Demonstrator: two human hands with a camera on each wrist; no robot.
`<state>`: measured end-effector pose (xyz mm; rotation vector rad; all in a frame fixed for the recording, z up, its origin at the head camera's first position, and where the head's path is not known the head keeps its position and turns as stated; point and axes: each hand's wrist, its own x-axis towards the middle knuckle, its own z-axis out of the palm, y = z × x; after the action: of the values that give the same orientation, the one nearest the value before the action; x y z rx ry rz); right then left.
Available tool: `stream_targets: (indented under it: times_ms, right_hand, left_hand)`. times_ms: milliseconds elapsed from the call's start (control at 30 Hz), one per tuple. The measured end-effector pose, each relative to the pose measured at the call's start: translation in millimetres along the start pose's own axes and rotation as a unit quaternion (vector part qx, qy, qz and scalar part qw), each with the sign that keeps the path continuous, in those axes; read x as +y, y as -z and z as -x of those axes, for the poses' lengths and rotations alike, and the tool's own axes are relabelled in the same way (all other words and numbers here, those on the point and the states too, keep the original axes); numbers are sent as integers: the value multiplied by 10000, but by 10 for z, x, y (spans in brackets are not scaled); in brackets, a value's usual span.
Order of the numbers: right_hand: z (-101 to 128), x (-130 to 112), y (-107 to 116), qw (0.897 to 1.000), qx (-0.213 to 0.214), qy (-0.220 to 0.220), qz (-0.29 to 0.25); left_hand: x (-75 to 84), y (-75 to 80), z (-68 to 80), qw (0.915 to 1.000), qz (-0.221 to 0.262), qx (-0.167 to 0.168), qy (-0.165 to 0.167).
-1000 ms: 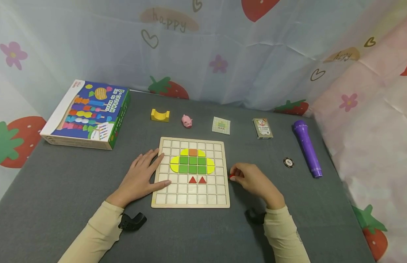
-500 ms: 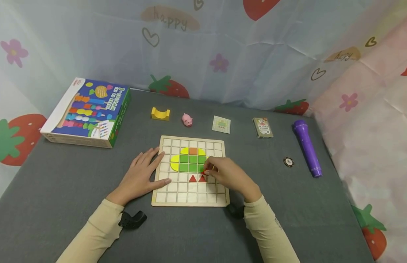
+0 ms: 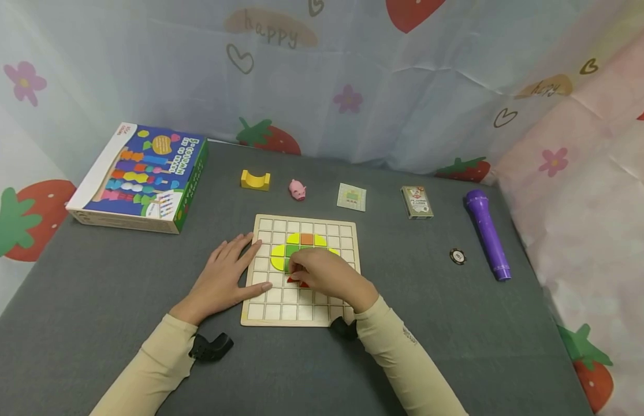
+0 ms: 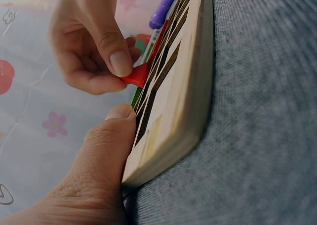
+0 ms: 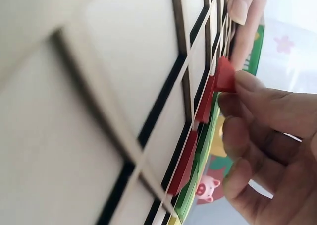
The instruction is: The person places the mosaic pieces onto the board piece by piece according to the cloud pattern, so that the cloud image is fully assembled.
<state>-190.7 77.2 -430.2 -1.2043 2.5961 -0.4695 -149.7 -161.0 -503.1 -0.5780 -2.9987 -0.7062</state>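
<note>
Leftward across the wooden grid board (image 3: 259, 315) went the right hand (image 3: 324, 276), which a second before had sat on the grey table (image 3: 93, 323) just off the board's right edge with a small red piece (image 4: 137, 76) in its fingertips; now it lay over the middle of the board, covering most of the green squares (image 3: 293, 249) and the red triangles (image 5: 185, 160). Thumb and forefinger were curled and pinched the red piece, held tilted with one edge at the board's surface beside the triangles already seated, as the wrist views showed. The left hand (image 3: 223, 278) had not shifted: it rested flat with fingers straight, spread over the board's left edge, thumb pressed on the frame, holding nothing. Yellow pieces (image 3: 276, 257) and an orange square (image 3: 307, 238) showed above the right hand's knuckles.

Toward the upper left of the frame lay a colourful toy box (image 3: 140, 176). Along the far side of the table, from left to right, stood a yellow arch block (image 3: 255, 179), a pink pig (image 3: 297, 189), a small pattern card (image 3: 351, 197) and a deck of cards (image 3: 417, 202). At the right lay a purple flashlight (image 3: 487, 234), with a poker chip (image 3: 457, 256) just left of it.
</note>
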Motion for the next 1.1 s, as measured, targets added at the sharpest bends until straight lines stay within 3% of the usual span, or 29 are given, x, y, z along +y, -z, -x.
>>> stream_targets:
  times_ms: [333,767,1100]
  right_hand:
    - [-41,-18,-62,9997,-172,-10,-159]
    - [-26,-88,-78,9997,-211,-31,76]
    - [-16,-77,-86,10000,-21,58,8]
  left_hand:
    - [-12,-10,10,10000,-29,42,-14]
    - [-10,-1,18,10000,-37,19,-29]
    - [-38,-8,32,10000,-1,88,-42]
